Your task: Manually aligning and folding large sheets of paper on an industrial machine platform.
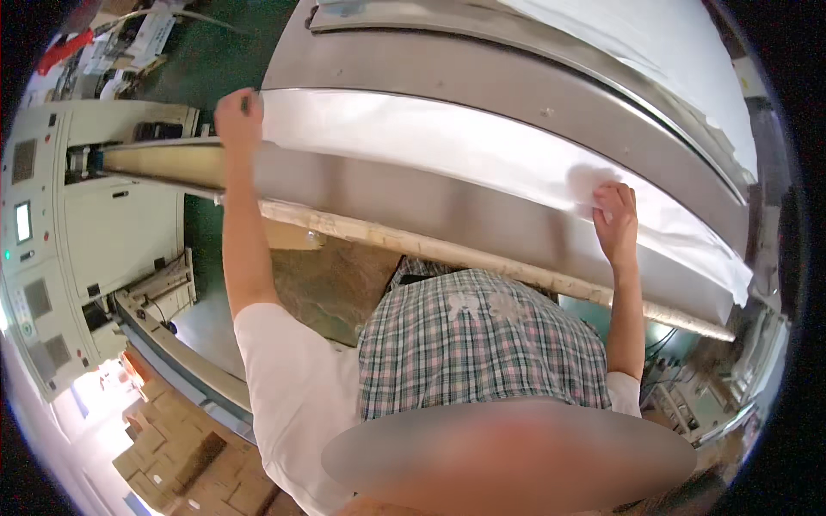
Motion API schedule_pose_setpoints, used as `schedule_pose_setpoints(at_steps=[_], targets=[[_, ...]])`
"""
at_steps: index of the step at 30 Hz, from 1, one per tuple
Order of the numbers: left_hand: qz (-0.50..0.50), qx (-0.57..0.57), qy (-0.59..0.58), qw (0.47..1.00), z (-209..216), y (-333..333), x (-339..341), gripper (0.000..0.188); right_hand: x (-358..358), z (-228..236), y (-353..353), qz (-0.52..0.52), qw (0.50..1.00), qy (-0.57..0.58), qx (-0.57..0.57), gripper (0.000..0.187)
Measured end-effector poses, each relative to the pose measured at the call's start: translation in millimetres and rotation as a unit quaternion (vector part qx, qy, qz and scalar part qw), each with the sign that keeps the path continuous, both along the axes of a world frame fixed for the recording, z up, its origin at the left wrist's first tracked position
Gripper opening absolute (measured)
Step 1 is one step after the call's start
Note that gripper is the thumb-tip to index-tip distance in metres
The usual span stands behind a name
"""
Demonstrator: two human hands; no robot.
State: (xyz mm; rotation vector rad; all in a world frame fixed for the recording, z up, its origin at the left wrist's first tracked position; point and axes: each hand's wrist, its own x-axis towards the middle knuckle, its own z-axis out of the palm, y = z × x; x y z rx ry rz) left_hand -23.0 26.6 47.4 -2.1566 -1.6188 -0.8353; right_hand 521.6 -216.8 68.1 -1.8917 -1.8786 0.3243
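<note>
Left fingers (pixel 255 105) beside, right fingers (pixel 613 193) over white cloth (pixel 413 136) (lit screen (pixel 22 222) unreadable).

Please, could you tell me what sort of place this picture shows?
Probably a factory or workshop: a pale machine cabinet with a lit screen stands at left, what look like brown cartons are at lower left, and a long white sheet lies across a broad grey surface.
</note>
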Motion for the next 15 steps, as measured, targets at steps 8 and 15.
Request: schedule_pose_setpoints(at_steps=[8, 15], targets=[[-0.123, -0.289, -0.053, 0.948, -48, -20, 159, 0.040, 13, -33, 7, -0.035, 0.998, -0.051, 0.024, 0.035], [-0.078, -0.276, 0.031, 0.957, -94, -59, 63, 0.031, 61, -26, -41, -0.145, 0.980, -0.137, -0.012, 0.037]])
